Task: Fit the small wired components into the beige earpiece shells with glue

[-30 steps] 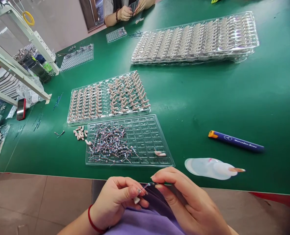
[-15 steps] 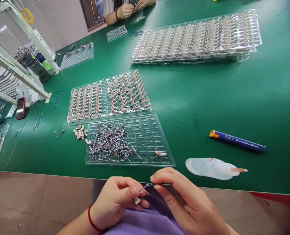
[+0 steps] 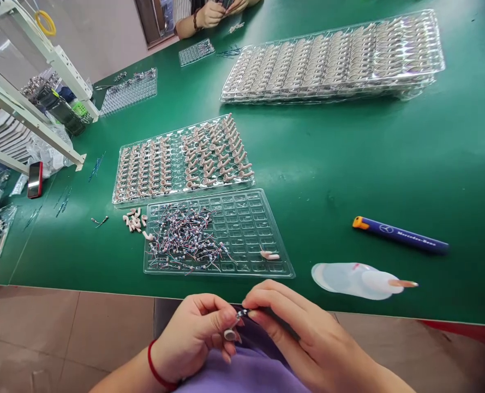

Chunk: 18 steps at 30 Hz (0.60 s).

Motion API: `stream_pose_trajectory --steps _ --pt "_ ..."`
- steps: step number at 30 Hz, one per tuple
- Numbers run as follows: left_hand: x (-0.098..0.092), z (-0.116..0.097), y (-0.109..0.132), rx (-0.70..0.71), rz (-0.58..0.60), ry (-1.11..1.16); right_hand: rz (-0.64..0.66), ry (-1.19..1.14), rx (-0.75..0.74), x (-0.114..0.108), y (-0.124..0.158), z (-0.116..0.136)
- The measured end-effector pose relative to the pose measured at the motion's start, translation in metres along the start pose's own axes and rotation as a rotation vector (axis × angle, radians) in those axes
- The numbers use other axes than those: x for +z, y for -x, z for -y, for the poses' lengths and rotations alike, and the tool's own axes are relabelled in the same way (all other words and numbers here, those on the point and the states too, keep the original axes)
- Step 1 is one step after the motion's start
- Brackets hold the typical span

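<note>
My left hand (image 3: 201, 330) pinches a small beige plastic housing (image 3: 229, 334), its round end facing me. My right hand (image 3: 291, 322), fingertips pressed together, grips a small wired electronic part (image 3: 242, 313) right beside the housing. Fingers hide much of both pieces, so I cannot tell how far they are joined. Beyond the hands lies a clear tray (image 3: 246, 218) with a heap of wired parts (image 3: 185, 234) in its left half. One beige housing with a wire (image 3: 270, 255) rests at that tray's right side.
Behind it, another tray (image 3: 177, 191) holds rows of beige housings. Loose beige housings (image 3: 133, 220) lie to the left. A tall stack of filled trays (image 3: 332, 68) stands farther back. At right are a blue cutter (image 3: 401, 234) and a white bottle (image 3: 352, 279). A person's hands (image 3: 213, 13) work across the table.
My right hand has moved left, bringing the wired part closer to the housing. In my left hand the housing has turned, so its round end now shows.
</note>
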<state>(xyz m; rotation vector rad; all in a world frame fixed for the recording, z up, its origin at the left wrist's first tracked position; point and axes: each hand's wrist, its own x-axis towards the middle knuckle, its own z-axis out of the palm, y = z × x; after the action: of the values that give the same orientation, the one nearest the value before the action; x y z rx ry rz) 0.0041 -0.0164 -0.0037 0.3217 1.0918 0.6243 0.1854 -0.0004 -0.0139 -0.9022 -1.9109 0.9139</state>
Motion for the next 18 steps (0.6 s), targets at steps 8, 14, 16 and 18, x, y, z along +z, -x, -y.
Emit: stream_pose_trajectory --steps 8,14,16,18 --pt "0.0014 -0.0019 0.0005 -0.013 -0.040 -0.013 0.048 0.090 -0.019 -0.0060 -0.0013 -0.0001" --pt "0.0009 -0.0021 0.0004 -0.025 -0.057 -0.026 0.035 0.218 -0.090 -0.0056 -0.0015 0.0047" --pt "0.0013 -0.0024 0.0008 -0.024 -0.065 -0.025 0.025 0.244 -0.120 -0.0044 -0.0015 0.0059" --pt "0.0014 -0.0025 0.0012 -0.030 -0.069 -0.027 0.021 0.257 -0.142 -0.0038 -0.0016 0.0066"
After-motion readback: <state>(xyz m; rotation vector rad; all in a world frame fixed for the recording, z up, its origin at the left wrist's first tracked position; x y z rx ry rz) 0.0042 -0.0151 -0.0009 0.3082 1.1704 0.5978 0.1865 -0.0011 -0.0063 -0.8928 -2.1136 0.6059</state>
